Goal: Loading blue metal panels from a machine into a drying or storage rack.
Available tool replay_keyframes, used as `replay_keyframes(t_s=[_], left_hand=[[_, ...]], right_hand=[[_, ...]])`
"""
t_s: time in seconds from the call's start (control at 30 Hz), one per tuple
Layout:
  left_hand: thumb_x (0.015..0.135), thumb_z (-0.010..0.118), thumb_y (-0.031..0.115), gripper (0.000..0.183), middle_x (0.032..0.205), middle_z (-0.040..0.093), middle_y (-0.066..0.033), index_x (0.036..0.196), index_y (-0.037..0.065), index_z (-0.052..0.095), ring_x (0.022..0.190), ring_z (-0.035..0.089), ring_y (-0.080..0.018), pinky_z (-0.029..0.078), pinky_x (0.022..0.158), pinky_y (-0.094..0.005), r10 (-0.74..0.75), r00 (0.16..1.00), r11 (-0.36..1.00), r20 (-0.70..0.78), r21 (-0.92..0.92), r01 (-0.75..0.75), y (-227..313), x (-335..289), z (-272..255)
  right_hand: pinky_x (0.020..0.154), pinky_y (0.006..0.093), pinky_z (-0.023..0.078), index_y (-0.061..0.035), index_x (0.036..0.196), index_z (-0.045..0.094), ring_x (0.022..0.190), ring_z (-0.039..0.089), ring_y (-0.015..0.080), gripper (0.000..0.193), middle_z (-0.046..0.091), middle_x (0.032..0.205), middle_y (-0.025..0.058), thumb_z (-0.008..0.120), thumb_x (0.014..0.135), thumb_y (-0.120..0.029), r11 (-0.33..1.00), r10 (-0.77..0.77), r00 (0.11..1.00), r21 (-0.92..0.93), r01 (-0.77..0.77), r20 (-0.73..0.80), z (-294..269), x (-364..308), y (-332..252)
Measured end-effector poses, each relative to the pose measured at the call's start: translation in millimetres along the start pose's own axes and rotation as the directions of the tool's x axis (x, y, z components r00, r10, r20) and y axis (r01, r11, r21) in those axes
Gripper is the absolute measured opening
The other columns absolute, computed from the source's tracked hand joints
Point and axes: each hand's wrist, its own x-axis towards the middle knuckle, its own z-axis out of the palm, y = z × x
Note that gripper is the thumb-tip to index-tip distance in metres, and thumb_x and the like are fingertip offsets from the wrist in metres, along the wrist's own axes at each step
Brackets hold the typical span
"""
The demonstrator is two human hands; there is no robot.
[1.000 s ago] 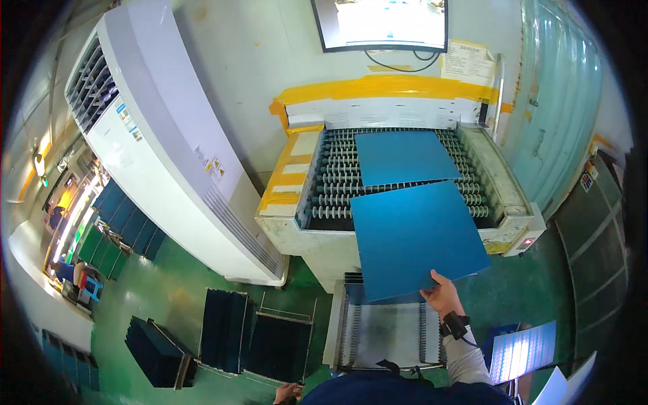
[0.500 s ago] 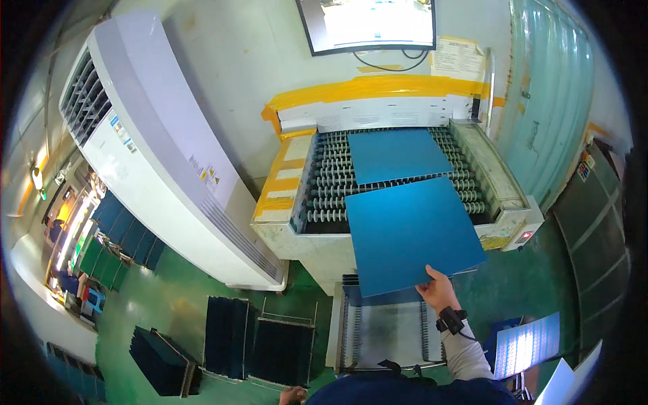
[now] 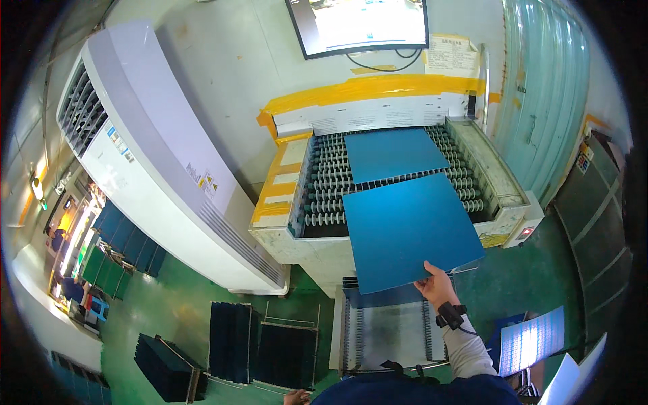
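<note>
My right hand (image 3: 438, 286) pinches the near edge of a flat blue panel (image 3: 413, 233), thumb on top and fingers underneath. The panel's far part lies over the near rollers (image 3: 325, 219) of a roller conveyor, and its near part juts out over the machine's front. Just beyond it a second blue panel (image 3: 395, 155) lies flat on the rollers. Low in the picture, my left hand (image 3: 297, 397) is cut by the lower edge beside a rack of dark panels (image 3: 286, 351); its fingers are mostly hidden.
A slotted metal rack (image 3: 388, 337) stands below the conveyor. More racks of dark panels (image 3: 165, 368) are on the green floor at left. A tall white air conditioner (image 3: 175, 169) stands left of the machine. Shiny panels (image 3: 532, 341) lean at lower right; a screen (image 3: 361, 23) hangs above.
The view has shifted slightly. My right hand keeps its grip on the panel's near edge, and both panels stay in nearly the same places on the rollers.
</note>
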Motion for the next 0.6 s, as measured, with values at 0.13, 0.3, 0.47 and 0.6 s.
replay_keyframes(t_s=[0.13, 0.3, 0.47, 0.6], left_hand=[[0.082, 0.062, 0.010, 0.028, 0.085, 0.061, -0.0079, 0.109, 0.010, 0.058, 0.075, 0.057, -0.0209, 0.047, 0.068, -0.0360, 0.103, 0.994, 0.968, -0.019, 0.233, -0.096, 8.7, 1.6, 6.0], [0.082, 0.064, 0.020, 0.022, 0.094, 0.062, -0.0124, 0.101, 0.010, 0.060, 0.087, 0.058, -0.0276, 0.048, 0.079, -0.0404, 0.030, 0.993, 0.975, 0.118, -0.224, -0.003, -28.0, 15.9, -9.8], [0.080, 0.066, 0.031, 0.036, 0.102, 0.061, -0.0134, 0.106, 0.009, 0.058, 0.094, 0.057, -0.0283, 0.048, 0.083, -0.0436, -0.158, 0.945, 0.814, 0.286, -0.503, 0.289, -57.8, 39.5, -25.9], [0.080, 0.066, 0.033, 0.038, 0.102, 0.060, -0.0116, 0.108, 0.008, 0.057, 0.093, 0.057, -0.0263, 0.049, 0.081, -0.0424, -0.122, 0.913, 0.831, 0.390, -0.463, 0.309, -56.8, 39.1, -32.2]], right_hand=[[0.073, 0.0372, 0.046, -0.0102, 0.090, 0.055, 0.077, 0.055, 0.0202, 0.013, 0.059, 0.084, 0.0040, 0.063, 0.085, -0.019, 1.000, 0.003, 1.000, -0.015, -0.002, 0.028, -2.3, 2.7, -2.2], [0.074, 0.0374, 0.046, -0.0100, 0.092, 0.054, 0.079, 0.055, 0.0211, 0.015, 0.059, 0.089, 0.0055, 0.063, 0.084, -0.019, 0.999, 0.007, 1.000, 0.036, -0.007, 0.000, 0.2, 7.4, -1.1], [0.073, 0.0367, 0.046, -0.0105, 0.092, 0.054, 0.079, 0.055, 0.0210, 0.014, 0.060, 0.089, 0.0048, 0.062, 0.085, -0.019, 1.000, -0.004, 1.000, 0.000, 0.004, 0.009, -0.1, 12.2, -3.2], [0.073, 0.0362, 0.046, -0.0115, 0.092, 0.055, 0.078, 0.055, 0.0205, 0.013, 0.061, 0.088, 0.0038, 0.061, 0.085, -0.021, 1.000, 0.006, 0.999, -0.019, -0.006, 0.036, 0.0, 16.2, -4.1]])
